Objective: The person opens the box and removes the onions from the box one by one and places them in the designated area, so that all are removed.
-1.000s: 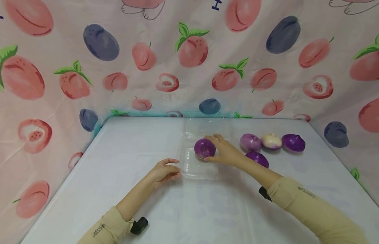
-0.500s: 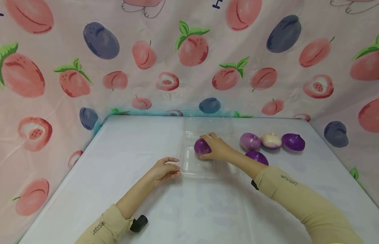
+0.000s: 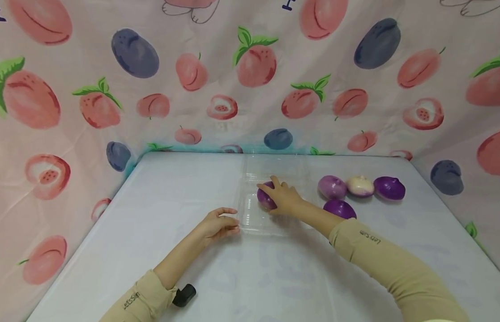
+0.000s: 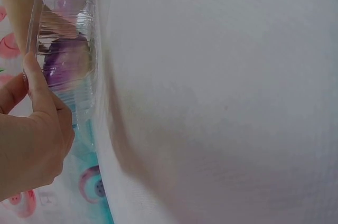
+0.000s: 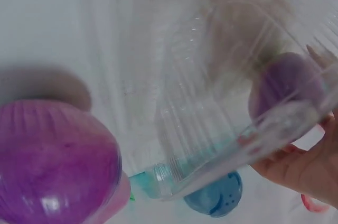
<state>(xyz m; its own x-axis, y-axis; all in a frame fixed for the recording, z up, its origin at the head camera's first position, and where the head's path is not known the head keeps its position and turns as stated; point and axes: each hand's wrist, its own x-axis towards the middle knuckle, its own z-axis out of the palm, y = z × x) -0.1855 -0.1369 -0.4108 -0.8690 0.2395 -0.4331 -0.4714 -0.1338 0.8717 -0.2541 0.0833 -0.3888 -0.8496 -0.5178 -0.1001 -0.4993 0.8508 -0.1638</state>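
A clear plastic container (image 3: 254,223) lies on the table with its lid (image 3: 274,166) folded back behind it. My left hand (image 3: 217,226) pinches the container's left rim between thumb and fingers, as the left wrist view also shows. Inside the container is a purple onion (image 3: 265,199). My right hand (image 3: 286,199) grips this onion, fingers over its far side and thumb at the near side. Through the ribbed wall in the left wrist view, the onion (image 4: 68,63) looks low in the container; whether it touches the bottom I cannot tell.
Right of the container lie a light purple onion (image 3: 332,187), a whitish one (image 3: 360,186) and a dark purple one (image 3: 390,188) in a row. Another dark purple onion (image 3: 340,209) sits nearer, close to my right forearm. A fruit-printed cloth (image 3: 217,71) hangs behind the white table (image 3: 177,179).
My right hand has moved slightly left and down with the onion, and its fingers now cover more of it. The left hand has stayed at the rim.
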